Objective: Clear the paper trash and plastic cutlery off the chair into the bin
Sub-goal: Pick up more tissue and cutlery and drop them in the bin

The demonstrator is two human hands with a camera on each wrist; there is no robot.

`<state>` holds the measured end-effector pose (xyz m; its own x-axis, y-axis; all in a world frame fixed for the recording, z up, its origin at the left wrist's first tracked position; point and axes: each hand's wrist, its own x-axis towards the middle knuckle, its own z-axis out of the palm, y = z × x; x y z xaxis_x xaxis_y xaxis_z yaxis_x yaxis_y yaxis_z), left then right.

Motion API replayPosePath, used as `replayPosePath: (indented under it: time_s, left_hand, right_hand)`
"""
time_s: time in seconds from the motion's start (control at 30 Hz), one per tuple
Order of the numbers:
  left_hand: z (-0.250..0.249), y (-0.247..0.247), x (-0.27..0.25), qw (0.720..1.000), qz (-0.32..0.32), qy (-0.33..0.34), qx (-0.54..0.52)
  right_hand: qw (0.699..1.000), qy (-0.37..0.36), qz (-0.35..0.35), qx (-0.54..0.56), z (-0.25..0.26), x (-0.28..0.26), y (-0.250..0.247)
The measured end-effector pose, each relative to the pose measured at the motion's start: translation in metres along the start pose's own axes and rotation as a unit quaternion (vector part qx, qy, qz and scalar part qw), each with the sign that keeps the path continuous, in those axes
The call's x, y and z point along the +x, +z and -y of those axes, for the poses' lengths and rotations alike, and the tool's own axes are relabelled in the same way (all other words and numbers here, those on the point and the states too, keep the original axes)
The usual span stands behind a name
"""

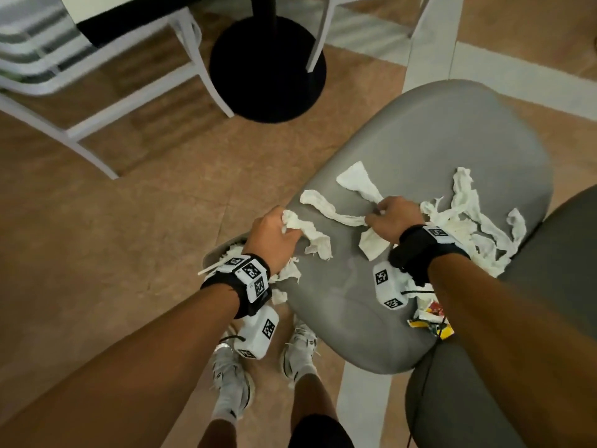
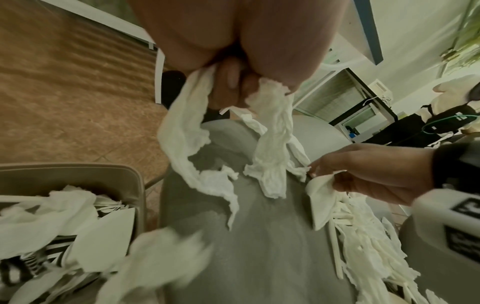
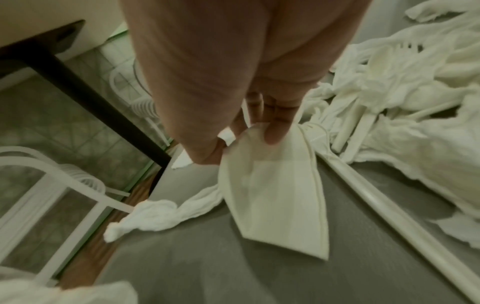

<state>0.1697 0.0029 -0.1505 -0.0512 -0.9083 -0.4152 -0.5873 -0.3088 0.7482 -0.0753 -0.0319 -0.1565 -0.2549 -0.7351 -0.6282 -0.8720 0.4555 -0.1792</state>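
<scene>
Torn white tissue strips [image 1: 326, 208] lie across the grey chair seat [image 1: 420, 134]. My left hand [image 1: 286, 226] grips a crumpled tissue strip [image 2: 272, 133] at the seat's left edge, above the beige bin [image 2: 78, 174], which holds paper and cutlery. My right hand [image 1: 376, 215] pinches a folded white napkin [image 3: 280, 195] at mid-seat, thumb and fingers curled on its top end. To the right of that hand a heap of tissue and white plastic cutlery [image 3: 376, 82] covers the seat. A long white plastic stick [image 3: 389, 216] lies beside the napkin.
Red and yellow sauce packets [image 1: 433, 313] sit at the seat's near right edge. A second grey seat [image 1: 565, 253] is at lower right. A black table base [image 1: 268, 69] and a white chair frame [image 1: 97, 92] stand beyond on the wooden floor. My feet are below the chair.
</scene>
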Motion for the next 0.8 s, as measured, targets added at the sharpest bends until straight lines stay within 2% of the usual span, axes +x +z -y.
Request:
replayPosePath:
  time_s: [0.13,0.23,0.37,0.47,0.57,0.63,0.8]
  left_hand:
    - [0.012,-0.006,0.0,0.999,-0.016,-0.042,-0.005]
    - [0.022,0.0,0.0,0.995,0.047,-0.093,-0.002]
    - [0.027,0.017,-0.01,0.988,0.121,-0.079,0.049]
    - [0.033,0.021,-0.014,0.977,0.154,-0.021,0.146]
    - [0.044,0.009,-0.014,0.983,0.159,0.005,0.095]
    - [0.056,-0.006,-0.014,0.986,0.149,-0.007,0.069]
    - [0.101,-0.046,-0.016,0.978,0.132,-0.058,0.149]
  right_hand:
    - [0.997,0.009,-0.061,0.05,0.008,-0.014,0.009]
    - [0.993,0.001,-0.079,0.084,0.016,-0.022,0.013]
    - [0.988,-0.03,-0.091,0.118,0.035,-0.032,0.012]
    - [0.988,-0.047,-0.077,0.126,0.049,-0.04,0.011]
    - [0.989,-0.047,-0.044,0.137,0.059,-0.048,0.017]
    - [0.988,-0.051,-0.021,0.147,0.067,-0.057,0.025]
    - [0.979,-0.098,0.032,0.176,0.092,-0.077,0.053]
